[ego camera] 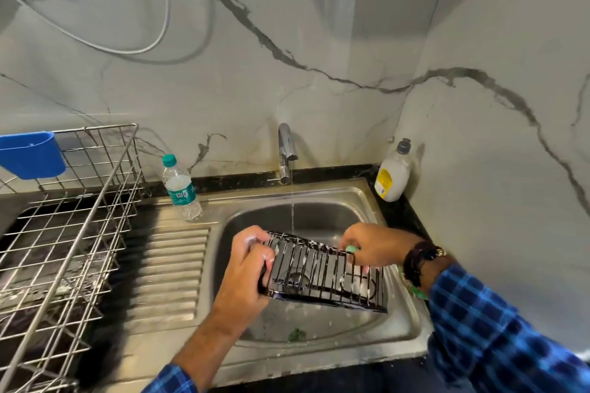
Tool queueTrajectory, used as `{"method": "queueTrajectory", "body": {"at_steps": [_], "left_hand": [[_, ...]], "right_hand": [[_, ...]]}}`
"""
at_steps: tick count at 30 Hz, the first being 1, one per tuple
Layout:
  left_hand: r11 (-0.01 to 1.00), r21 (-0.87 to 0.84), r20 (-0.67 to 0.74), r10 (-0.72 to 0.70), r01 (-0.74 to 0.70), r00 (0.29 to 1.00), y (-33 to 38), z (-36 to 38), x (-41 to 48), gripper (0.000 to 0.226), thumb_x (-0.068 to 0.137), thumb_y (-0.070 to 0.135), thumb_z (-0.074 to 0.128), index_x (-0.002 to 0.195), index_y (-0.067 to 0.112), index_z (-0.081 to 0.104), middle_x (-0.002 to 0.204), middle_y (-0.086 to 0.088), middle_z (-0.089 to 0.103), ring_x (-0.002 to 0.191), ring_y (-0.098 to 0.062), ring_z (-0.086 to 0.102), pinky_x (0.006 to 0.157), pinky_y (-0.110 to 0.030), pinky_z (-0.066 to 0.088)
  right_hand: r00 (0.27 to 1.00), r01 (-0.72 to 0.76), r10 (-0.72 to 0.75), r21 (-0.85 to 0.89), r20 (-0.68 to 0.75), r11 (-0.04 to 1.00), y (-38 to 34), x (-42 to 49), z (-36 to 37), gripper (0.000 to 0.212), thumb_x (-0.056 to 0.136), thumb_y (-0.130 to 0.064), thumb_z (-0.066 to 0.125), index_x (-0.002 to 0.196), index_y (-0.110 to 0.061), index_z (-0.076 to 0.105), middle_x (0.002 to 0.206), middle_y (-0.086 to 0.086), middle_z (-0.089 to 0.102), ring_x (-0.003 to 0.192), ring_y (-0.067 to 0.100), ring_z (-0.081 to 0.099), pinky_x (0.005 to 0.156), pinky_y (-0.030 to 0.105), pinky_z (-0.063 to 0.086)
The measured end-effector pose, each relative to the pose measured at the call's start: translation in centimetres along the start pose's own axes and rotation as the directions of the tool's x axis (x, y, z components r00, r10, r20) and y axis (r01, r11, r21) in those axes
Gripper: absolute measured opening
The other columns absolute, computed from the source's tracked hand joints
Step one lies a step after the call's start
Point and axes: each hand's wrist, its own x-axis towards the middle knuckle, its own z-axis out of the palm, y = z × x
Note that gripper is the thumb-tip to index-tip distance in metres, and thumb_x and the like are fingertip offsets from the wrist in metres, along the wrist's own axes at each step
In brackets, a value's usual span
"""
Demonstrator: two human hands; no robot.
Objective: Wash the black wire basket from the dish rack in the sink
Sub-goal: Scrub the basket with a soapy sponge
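- Dish rack (pixel 73 233), bare steel wire, fills the left side of the worktop (pixel 397 212). Blue plastic cup (pixel 30 155) hooked on its back rail.
- Water bottle (pixel 180 188), green cap, upright at the back edge of the draining board (pixel 169 271), betw. rack and tap.
- Soap bottle (pixel 392 172) upright in the worktop's back right corner, against the wall.
- Tap (pixel 285 150) at back centre, thin stream (pixel 292 201) running down to the basket's far edge.
- Black wire basket (pixel 322 271) held over the sink (pixel 319 212) bowl, clear of the bottom. Long axis runs left-right, right end a bit lower and nearer. Barred face points up, foam streaks on the wires.
- Left hand (pixel 249 265) clenched round the basket's left end, suds on the fingers.
- Right hand (pixel 373 244) at the far right edge, fingers curled on a green scrubber (pixel 351 248) pressed to the wires.
- Scrubber mostly hidden under the fingers, shape unclear.
- Drain only seen thru the bars. Green scrap (pixel 297 334) on the sink floor, can't tell what it is.
- Rack's left part cut off by the frame, its contents a blur.
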Motion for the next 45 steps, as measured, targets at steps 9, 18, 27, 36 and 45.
{"method": "queueTrajectory", "body": {"at_steps": [9, 18, 27, 36, 45], "left_hand": [[0.665, -0.069, 0.600, -0.568, 0.744, 0.564, -4.6, -2.6, -2.7, 0.069, 0.089, 0.019, 0.071, 0.125, 0.063, 0.033, 0.153, 0.006, 0.030, 0.122, -0.017, 0.058, 0.102, -0.044, 0.051], [-0.101, -0.515, 0.457, -0.873, 0.851, 0.173, -2.0, 0.3, 1.7, 0.051, 0.088, 0.058, 0.064, 0.123, 0.022, 0.058, 0.149, -0.014, 0.045, 0.096, -0.027, 0.057, 0.067, -0.036, 0.053], [0.174, -0.589, 0.348, -0.827, 0.789, 0.442, -1.2, 0.6, 1.0, 0.046, 0.075, 0.065, 0.072, 0.105, 0.031, 0.067, 0.132, 0.008, 0.061, 0.130, -0.017, 0.049, 0.118, -0.052, 0.031], [0.241, -0.731, 0.241, -0.784, 0.639, 0.572, -1.0, 0.8, 1.0, 0.054, 0.077, 0.067, 0.070, 0.082, 0.014, 0.059, 0.101, 0.000, 0.062, 0.108, -0.016, 0.054, 0.116, -0.048, 0.031], [0.237, -0.801, 0.125, -0.832, 0.550, 0.540, -0.4, -0.9, 1.0, 0.056, 0.078, 0.058, 0.056, 0.117, 0.020, 0.063, 0.101, -0.004, 0.063, 0.092, -0.017, 0.056, 0.081, -0.033, 0.045]], "right_hand": [[0.908, -0.082, -0.073, -0.347, -0.411, 0.934, -1.2, 0.4, 2.4, 0.014, 0.094, -0.025, 0.056, 0.102, -0.016, 0.063, 0.094, 0.001, 0.052, 0.091, 0.024, 0.064, 0.066, 0.030, 0.041], [0.872, 0.025, -0.189, -0.346, -0.451, 0.938, -2.5, -0.1, 4.6, 0.028, 0.098, -0.028, 0.052, 0.123, -0.017, 0.056, 0.119, 0.000, 0.049, 0.092, 0.015, 0.063, 0.084, 0.026, 0.052], [0.939, 0.051, -0.049, -0.002, -0.341, 0.999, 0.1, -1.9, 2.1, 0.016, 0.094, -0.019, 0.063, 0.106, -0.017, 0.073, 0.097, -0.003, 0.069, 0.086, 0.006, 0.063, 0.078, 0.017, 0.046], [0.746, 0.071, 0.070, 0.183, -0.662, 0.981, -5.4, -0.9, 2.0, 0.004, 0.095, -0.026, 0.062, 0.093, -0.029, 0.063, 0.092, -0.011, 0.061, 0.075, -0.006, 0.057, 0.063, 0.003, 0.044], [0.742, 0.041, 0.039, 0.103, -0.669, 0.994, -2.7, -1.2, 0.2, 0.007, 0.095, -0.021, 0.060, 0.100, -0.024, 0.064, 0.094, -0.008, 0.063, 0.084, 0.005, 0.063, 0.076, 0.019, 0.052]]}}
